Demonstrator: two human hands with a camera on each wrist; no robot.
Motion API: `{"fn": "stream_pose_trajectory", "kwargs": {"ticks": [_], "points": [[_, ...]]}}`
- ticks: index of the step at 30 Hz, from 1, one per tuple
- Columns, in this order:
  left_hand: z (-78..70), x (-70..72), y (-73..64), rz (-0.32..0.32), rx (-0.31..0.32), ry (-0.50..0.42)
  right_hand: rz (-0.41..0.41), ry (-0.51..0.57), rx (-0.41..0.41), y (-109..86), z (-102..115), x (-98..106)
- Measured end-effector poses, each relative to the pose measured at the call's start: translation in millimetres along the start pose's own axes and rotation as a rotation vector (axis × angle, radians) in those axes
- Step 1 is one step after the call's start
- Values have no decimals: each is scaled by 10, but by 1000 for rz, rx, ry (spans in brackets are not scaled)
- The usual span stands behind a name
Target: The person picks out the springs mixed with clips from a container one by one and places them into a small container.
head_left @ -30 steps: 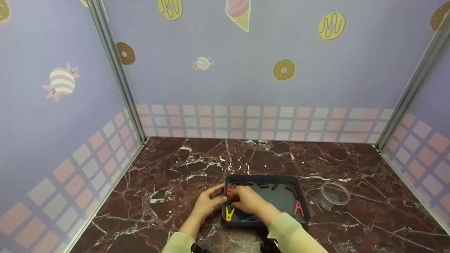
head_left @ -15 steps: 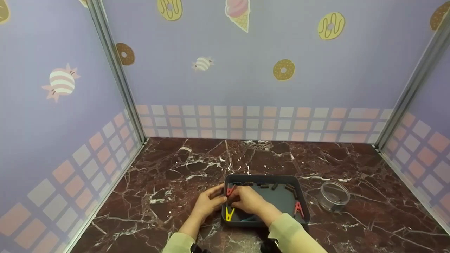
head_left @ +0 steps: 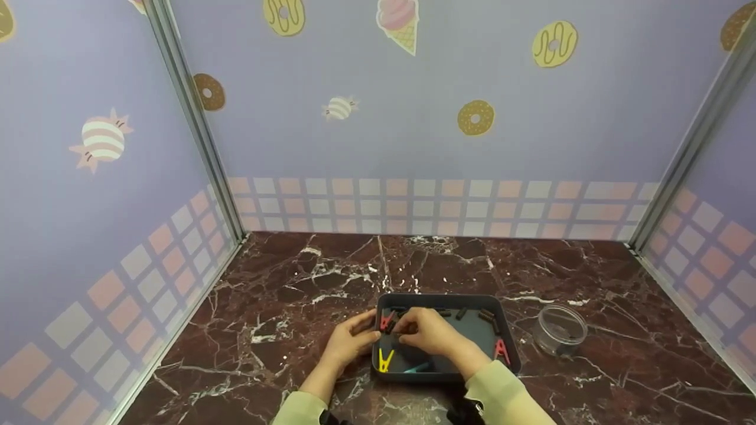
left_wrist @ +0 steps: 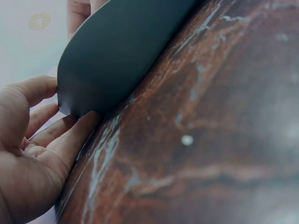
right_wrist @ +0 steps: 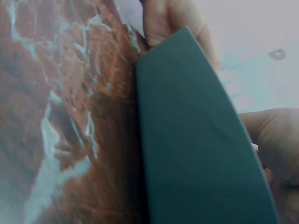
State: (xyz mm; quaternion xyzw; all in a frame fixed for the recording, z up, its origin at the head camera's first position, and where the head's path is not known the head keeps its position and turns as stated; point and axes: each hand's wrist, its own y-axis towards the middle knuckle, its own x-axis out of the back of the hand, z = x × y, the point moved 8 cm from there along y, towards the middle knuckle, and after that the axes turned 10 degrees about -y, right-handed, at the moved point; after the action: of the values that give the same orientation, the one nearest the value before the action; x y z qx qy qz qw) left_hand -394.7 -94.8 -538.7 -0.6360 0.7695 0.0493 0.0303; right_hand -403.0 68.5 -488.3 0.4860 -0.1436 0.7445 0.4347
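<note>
A dark grey tray sits on the marbled table. My left hand rests against its left side; in the left wrist view the fingers touch the outer wall. Inside the tray, my right hand has thumb and fingertips together on a small dark brown cylinder, mostly hidden. A red clothespin and a yellow clothespin lie by the left wall, another red clothespin by the right, and a teal clothespin at the front. Several dark cylinders lie along the back.
To the right of the tray stands a clear round plastic tub. Patterned panels enclose the table at the back and both sides. In the right wrist view, the tray's outer wall fills the middle.
My right hand has shifted a little to the right and away from the left wall, so more of the red and teal clothespins shows. The left hand has stayed at the tray's side.
</note>
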Motion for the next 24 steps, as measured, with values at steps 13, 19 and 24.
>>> {"fn": "stream_pose_trajectory", "kwargs": {"ticks": [13,19,24], "points": [[11,13,11,-4,-5,6,-30,20,-37,-141,-130,208],[5,9,2,-3,0,4,-48,29,-60,-200,-195,281],[10,3,2,-4,0,-4,-55,40,-88,-247,-245,330]]}}
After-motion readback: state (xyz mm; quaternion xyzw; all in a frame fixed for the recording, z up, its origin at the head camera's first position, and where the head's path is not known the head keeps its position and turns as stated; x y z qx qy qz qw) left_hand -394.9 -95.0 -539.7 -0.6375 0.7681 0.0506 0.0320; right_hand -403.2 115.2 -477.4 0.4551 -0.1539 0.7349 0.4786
